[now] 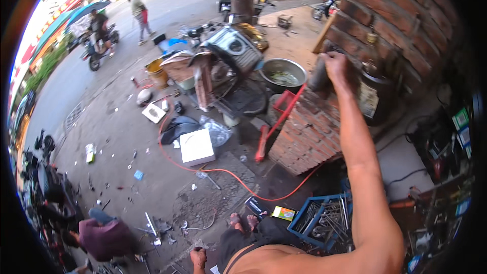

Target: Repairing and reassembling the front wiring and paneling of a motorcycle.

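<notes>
My right arm reaches out over a low brick wall (309, 132). At its end my right hand (336, 66) is closed around the top of a dark grey cylindrical container (319, 75), which is tilted a little. Beside that hand, against the taller brick wall, stands a dark round pot-like thing (373, 96) with a pale label. My left hand (199, 257) hangs low near my body with its fingers curled in; whether anything is inside them is hidden.
A blue tool tray (308, 208) full of metal tools lies by my feet. An orange hose (223, 171) crosses the ground near a white box (197, 147). A metal basin (283, 73) stands beyond the wall. At lower left, a person in a purple top (106, 238) crouches beside a motorbike (50, 187).
</notes>
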`<state>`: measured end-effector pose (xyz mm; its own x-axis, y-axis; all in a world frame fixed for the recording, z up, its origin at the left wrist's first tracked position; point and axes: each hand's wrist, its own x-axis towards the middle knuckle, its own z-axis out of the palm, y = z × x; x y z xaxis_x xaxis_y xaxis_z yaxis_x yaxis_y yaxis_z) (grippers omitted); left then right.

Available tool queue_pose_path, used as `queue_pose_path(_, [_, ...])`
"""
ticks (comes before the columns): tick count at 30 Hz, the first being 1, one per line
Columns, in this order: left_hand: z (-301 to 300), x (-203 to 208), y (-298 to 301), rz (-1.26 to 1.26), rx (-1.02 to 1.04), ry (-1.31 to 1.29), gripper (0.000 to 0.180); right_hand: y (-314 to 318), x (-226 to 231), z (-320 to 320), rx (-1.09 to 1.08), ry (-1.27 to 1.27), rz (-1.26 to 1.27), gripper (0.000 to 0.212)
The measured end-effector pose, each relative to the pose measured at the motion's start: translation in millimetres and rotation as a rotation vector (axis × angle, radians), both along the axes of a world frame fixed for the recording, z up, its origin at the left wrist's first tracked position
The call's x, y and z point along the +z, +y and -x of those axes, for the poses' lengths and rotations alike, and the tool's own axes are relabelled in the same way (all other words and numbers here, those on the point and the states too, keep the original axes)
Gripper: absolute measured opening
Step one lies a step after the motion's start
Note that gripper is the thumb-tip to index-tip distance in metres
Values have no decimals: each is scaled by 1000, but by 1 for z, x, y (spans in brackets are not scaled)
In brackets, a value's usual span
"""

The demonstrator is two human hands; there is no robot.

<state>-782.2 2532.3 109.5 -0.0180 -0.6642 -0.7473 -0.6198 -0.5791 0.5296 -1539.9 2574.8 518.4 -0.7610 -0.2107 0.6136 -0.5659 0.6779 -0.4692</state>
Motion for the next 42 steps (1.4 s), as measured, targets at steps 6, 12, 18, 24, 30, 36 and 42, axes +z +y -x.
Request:
queue_pose_path(6, [9,-2,-2,4,-2,52,14,7,-1,15,82,-225,21,30])
queue_pose_path(12, [-15,-21,-4,36,23,-18,10,9,7,9,171,-245,57,29])
queue_pose_path(18, [-8,-5,-2,54,11,28,16,16,22,1,86,-133,155,23])
queue_pose_path(24, [-9,-5,7,17,37,26,18,-1,49,-8,-43,205,74,19])
queue_pose_path(30, [1,-9,14,35,47,45,13,5,114,-25,-75,315,69,20])
queue_pose_path(36, [-52,-78,15,118,-67,18,19,6,157,-28,-23,396,178,21])
queue_pose_path(42, [-20,-44,37,103,30,97,23,1,179,-34,255,652,373,29])
